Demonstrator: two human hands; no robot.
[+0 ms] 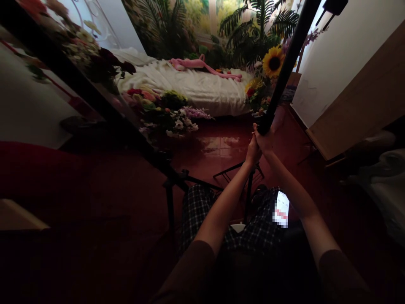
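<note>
In front of my knees, a black tripod stand (286,69) rises at a slant, its spread legs on the floor. My left hand (253,148) is closed around its pole, just under a joint. Beside it and slightly higher, my right hand (266,138) also grips the pole at the joint; the fingers partly hide one another. A lit phone (281,211) rests on my right thigh, over plaid trousers (199,211). A second black stand (95,103) slants across the left side, touched by neither hand.
Artificial flowers (177,120) and a sunflower (273,62) edge a platform draped in white cloth (190,86). A pink plush toy (196,64) lies on it. A wooden panel (357,93) leans at the right, near a pale carved piece of furniture (386,177). The floor (218,147) is glossy red.
</note>
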